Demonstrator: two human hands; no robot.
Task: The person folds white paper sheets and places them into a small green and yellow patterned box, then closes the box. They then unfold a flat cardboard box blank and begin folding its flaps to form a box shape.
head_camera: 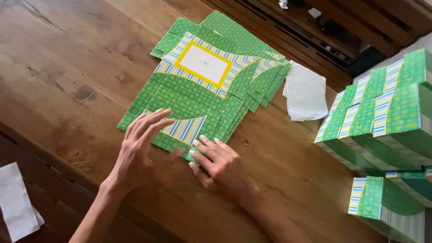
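A fanned stack of flat, unfolded green cardboard box blanks (198, 90) lies on the wooden table (67, 67). The top blank has a yellow-framed white panel and blue striped bands. My left hand (141, 150) hovers over the stack's near edge with fingers spread, holding nothing. Just right of it, my right hand (218, 164) rests with its fingertips touching the near corner of the top blank, fingers apart.
Several assembled green boxes (382, 121) are stacked at the right edge. A small pile of white tissue sheets (306, 92) lies between the blanks and the boxes. A white paper sheet (15, 200) sits at lower left. Dark wooden slats (315, 31) run along the far side.
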